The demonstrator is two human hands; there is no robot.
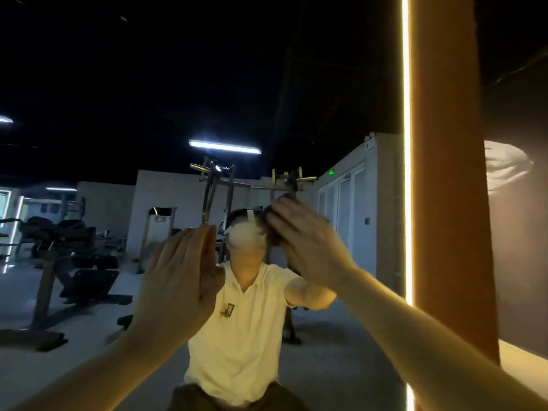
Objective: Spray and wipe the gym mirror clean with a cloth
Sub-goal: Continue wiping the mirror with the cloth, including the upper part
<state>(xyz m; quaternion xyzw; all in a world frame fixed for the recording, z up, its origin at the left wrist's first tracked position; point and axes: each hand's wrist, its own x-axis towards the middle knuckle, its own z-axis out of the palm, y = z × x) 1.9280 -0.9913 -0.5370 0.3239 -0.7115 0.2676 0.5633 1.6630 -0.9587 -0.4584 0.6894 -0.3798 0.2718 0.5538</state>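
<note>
The gym mirror [341, 84] fills the view left of a lit vertical strip and reflects the gym and a person in a pale shirt. My left hand [181, 277] lies flat against the glass with straight fingers, holding nothing. My right hand [299, 235] is higher and to the right. It presses a dark cloth [271, 232] onto the mirror with spread fingers. Only the cloth's edges show from under the hand. No spray bottle is in view.
A glowing light strip [405, 143] and an orange panel [447, 173] border the mirror on the right, with a dark wall [519, 247] beyond. Weight machines and benches [74, 256] appear only as reflections on the left.
</note>
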